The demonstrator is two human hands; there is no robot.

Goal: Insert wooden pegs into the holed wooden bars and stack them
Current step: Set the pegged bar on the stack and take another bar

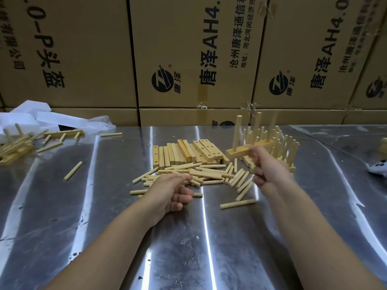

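1. Pale holed wooden bar (235, 152), round pegs (238, 130) upright in it, is gripped by the curled right hand (270, 170) above the stack of pegged bars (287, 147) near the shiny metal bench's (83, 206) far edge.
2. Left hand (171, 193) curls over loose wooden pegs (209, 174) mid-bench; whether it grips one cannot be told.

Pale matt wooden pegs (209, 174) and bars (206, 149) lie on glossy, scuffed metal table (188, 248) before brown cardboard boxes (83, 49).
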